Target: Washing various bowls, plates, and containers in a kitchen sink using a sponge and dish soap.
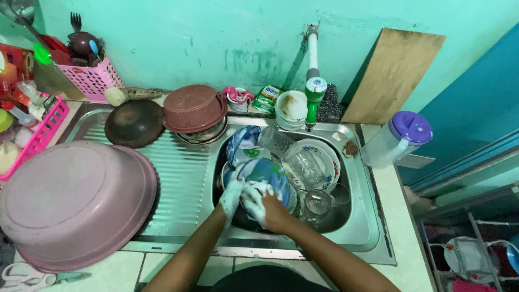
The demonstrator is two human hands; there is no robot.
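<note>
Two soapy hands meet over the sink [373,227]: the left hand [231,196] curls around the near rim of a blue plate [267,172], while the right hand [260,203] presses flat on its face. A firm grip matters, I'd say; suds make it slippery. Just right sits a clear glass [317,203], beyond it a green-handled tap [314,92].

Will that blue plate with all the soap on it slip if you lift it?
Probably slippery: the blue plate and both hands are coated in suds. It looks stiff and likely breakable. Dropped, it might hit the glass sitting close beside it.
</note>
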